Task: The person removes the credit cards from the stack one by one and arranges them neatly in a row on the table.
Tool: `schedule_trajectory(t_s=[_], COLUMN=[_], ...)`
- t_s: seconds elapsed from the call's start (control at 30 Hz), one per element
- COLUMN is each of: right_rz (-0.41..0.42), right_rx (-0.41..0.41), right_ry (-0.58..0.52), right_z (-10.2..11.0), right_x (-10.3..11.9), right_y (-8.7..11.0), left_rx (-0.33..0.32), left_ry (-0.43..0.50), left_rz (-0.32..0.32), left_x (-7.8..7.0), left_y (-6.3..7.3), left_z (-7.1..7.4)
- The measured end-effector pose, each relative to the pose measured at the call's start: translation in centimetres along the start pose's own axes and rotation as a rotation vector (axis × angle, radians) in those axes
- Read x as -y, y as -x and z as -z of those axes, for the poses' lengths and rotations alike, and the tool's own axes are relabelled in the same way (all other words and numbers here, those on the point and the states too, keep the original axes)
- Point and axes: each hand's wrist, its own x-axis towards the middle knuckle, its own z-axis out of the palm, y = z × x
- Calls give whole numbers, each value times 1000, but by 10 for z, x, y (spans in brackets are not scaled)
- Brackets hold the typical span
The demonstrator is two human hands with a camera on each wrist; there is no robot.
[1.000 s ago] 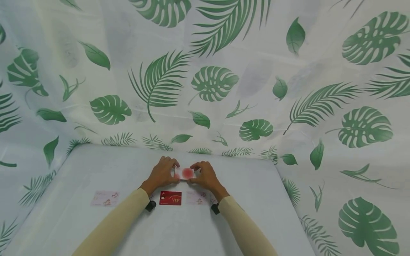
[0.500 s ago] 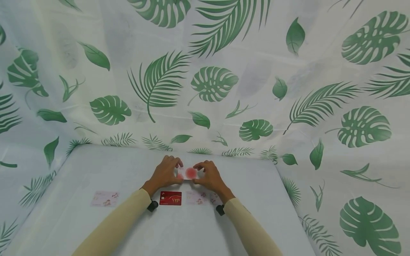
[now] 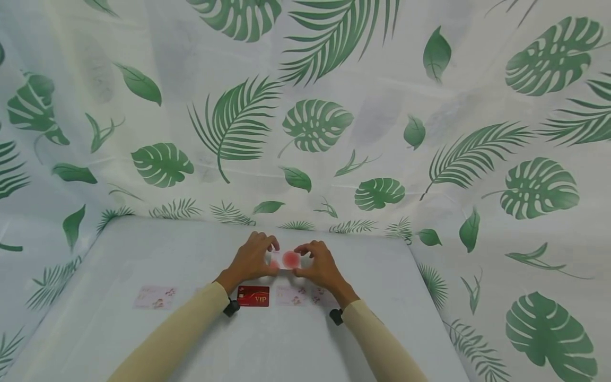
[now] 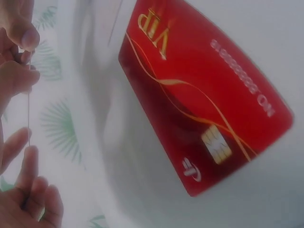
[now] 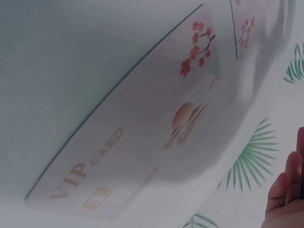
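Between my two hands, above the far part of the white table, is a small white card with a red round print (image 3: 291, 259). My left hand (image 3: 253, 257) pinches its left end between thumb and fingers. Its right end is pinched by my right hand (image 3: 319, 263). In the left wrist view the held card (image 4: 29, 111) appears edge-on as a thin line between fingertips. Nearer to me, below the hands, lies a red VIP card (image 3: 253, 296). A pale pink VIP card with red blossoms (image 3: 292, 296) lies to its right, and fills much of the right wrist view.
Another pale blossom card (image 3: 321, 296) is partly hidden by the right wrist. One more pale card (image 3: 155, 297) lies at the left, with a faint one beside the left sleeve (image 3: 174, 331). A leaf-printed white curtain (image 3: 296, 159) rises behind the white table (image 3: 267, 350).
Both hands have shifted a little to the right with the white card between them. The cards on the table have stayed in place.
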Motion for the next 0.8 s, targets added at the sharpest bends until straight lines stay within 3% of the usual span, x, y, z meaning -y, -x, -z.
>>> schedule_trajectory(t_s=[0.8], right_rz=[24], right_rx=[-60], right_ry=[14], right_z=[22], right_x=[-12], right_y=[21], left_rx=[-5], left_ry=[-19], left_rz=[-113], left_x=[-22], left_y=[-7], left_z=[-7])
